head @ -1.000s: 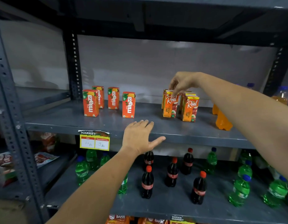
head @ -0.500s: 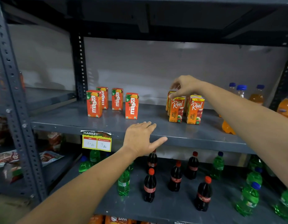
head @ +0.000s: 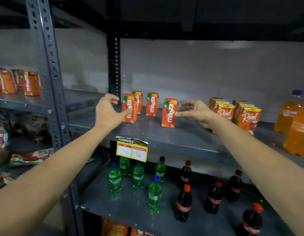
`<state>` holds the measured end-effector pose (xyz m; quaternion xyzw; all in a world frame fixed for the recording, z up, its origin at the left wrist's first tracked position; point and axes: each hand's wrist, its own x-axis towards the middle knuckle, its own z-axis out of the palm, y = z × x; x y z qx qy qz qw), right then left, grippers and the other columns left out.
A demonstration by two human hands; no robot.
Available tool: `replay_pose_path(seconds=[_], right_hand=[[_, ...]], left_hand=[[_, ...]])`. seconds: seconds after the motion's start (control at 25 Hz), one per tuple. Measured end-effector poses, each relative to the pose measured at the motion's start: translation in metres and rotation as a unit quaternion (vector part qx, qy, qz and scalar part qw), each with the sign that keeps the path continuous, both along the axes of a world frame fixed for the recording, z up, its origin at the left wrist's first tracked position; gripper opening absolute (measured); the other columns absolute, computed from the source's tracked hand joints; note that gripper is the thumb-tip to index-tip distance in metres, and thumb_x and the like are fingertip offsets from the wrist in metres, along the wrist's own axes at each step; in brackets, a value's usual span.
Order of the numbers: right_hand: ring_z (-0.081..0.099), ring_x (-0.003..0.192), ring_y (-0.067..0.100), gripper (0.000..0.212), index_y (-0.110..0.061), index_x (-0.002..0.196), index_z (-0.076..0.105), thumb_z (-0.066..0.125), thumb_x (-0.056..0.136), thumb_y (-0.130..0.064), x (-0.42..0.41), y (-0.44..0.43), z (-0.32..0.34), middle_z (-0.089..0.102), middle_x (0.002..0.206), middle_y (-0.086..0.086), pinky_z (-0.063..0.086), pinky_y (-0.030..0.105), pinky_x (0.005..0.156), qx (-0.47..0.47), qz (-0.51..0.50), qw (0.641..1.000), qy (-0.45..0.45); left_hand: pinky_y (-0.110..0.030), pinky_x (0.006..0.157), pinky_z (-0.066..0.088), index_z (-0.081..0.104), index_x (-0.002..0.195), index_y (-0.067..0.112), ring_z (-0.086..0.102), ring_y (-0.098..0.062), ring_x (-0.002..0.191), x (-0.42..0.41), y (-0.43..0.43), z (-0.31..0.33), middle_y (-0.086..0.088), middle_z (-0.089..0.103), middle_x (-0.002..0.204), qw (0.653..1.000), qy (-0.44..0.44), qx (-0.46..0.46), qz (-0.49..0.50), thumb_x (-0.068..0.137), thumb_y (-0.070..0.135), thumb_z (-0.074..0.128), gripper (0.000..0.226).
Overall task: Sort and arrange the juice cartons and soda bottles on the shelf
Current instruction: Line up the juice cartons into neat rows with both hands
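Both hands up at the middle shelf (head: pixel 190 138), fingers spread, holding nothing. Left hand (head: pixel 107 111) curled wide just left of the front-left Maaza carton (head: pixel 129 108), thumb tip at its face, contact not certain. Right hand (head: pixel 195 111) splayed just right of the front-right Maaza carton (head: pixel 169 112), index tip at or almost at its side. Between the two hands, four Maaza cartons in all, upright: two in front, two behind (head: pixel 152 104). Beyond the right hand, toward the wrist side, a cluster of Real cartons (head: pixel 249 117), at least four showing, more perhaps hidden behind. Farther right, big orange soda bottles (head: pixel 291 116), two or three, blurred together. Below the hands, on the lower shelf (head: pixel 130 210), five green bottles (head: pixel 154 193) under the left hand's side, five dark cola bottles (head: pixel 183 202) under the right. On the next rack, left of the left hand, more orange cartons (head: pixel 29 83), too blurred to count.
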<state>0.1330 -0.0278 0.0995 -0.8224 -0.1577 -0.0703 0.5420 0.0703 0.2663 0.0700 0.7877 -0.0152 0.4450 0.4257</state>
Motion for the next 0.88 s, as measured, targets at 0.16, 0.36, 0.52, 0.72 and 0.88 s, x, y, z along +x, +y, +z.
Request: replay_pose_path(seconds=[0.16, 0.36, 0.52, 0.72, 0.88], right_hand=[[0.067, 0.078, 0.011, 0.056, 0.001, 0.12, 0.057, 0.079, 0.069, 0.001, 0.009, 0.022, -0.011, 0.068, 0.093, 0.005, 0.055, 0.019, 0.058, 0.05, 0.027, 0.998, 0.03], [0.072, 0.077, 0.011, 0.048, -0.012, 0.106, 0.062, 0.081, 0.063, -0.002, 0.018, 0.034, -0.015, 0.07, 0.097, 0.005, 0.057, 0.023, 0.057, 0.092, -0.019, 0.995, 0.025], [0.073, 0.08, 0.01, 0.05, -0.022, 0.097, 0.063, 0.085, 0.053, -0.012, 0.022, 0.046, -0.017, 0.072, 0.095, 0.001, 0.057, 0.024, 0.057, 0.094, -0.043, 0.994, 0.025], [0.073, 0.085, 0.014, 0.048, -0.021, 0.098, 0.065, 0.085, 0.057, -0.008, 0.031, 0.074, -0.018, 0.073, 0.096, 0.001, 0.058, 0.027, 0.062, 0.1, -0.03, 0.994, 0.008], [0.074, 0.081, 0.011, 0.042, -0.02, 0.096, 0.066, 0.083, 0.063, -0.002, 0.038, 0.099, -0.016, 0.077, 0.086, -0.003, 0.058, 0.025, 0.059, 0.103, -0.005, 0.995, 0.019]], left_hand=[[-0.033, 0.094, 0.044, 0.044, 0.124, 0.012, 0.052, -0.017, 0.111, 0.033, 0.05, 0.0, -0.006, 0.052, 0.122, 0.984, 0.105, -0.08, -0.117, 0.056, 0.03, 0.089, 0.083], [-0.036, 0.091, 0.05, 0.049, 0.122, 0.019, 0.058, -0.02, 0.111, 0.071, 0.07, -0.003, -0.004, 0.058, 0.121, 0.931, 0.166, -0.075, -0.317, 0.063, 0.016, 0.084, 0.069], [-0.033, 0.079, 0.055, 0.053, 0.119, 0.023, 0.064, -0.014, 0.101, 0.09, 0.063, 0.0, 0.002, 0.06, 0.115, 0.906, 0.174, -0.044, -0.382, 0.062, 0.015, 0.084, 0.065], [-0.036, 0.075, 0.058, 0.057, 0.103, 0.025, 0.068, -0.016, 0.095, 0.102, 0.063, 0.002, -0.001, 0.064, 0.111, 0.895, 0.166, -0.02, -0.414, 0.053, 0.025, 0.085, 0.058], [-0.029, 0.068, 0.058, 0.057, 0.107, 0.021, 0.067, -0.01, 0.094, 0.107, 0.064, 0.004, -0.001, 0.066, 0.108, 0.893, 0.155, -0.013, -0.423, 0.057, 0.019, 0.086, 0.058]])
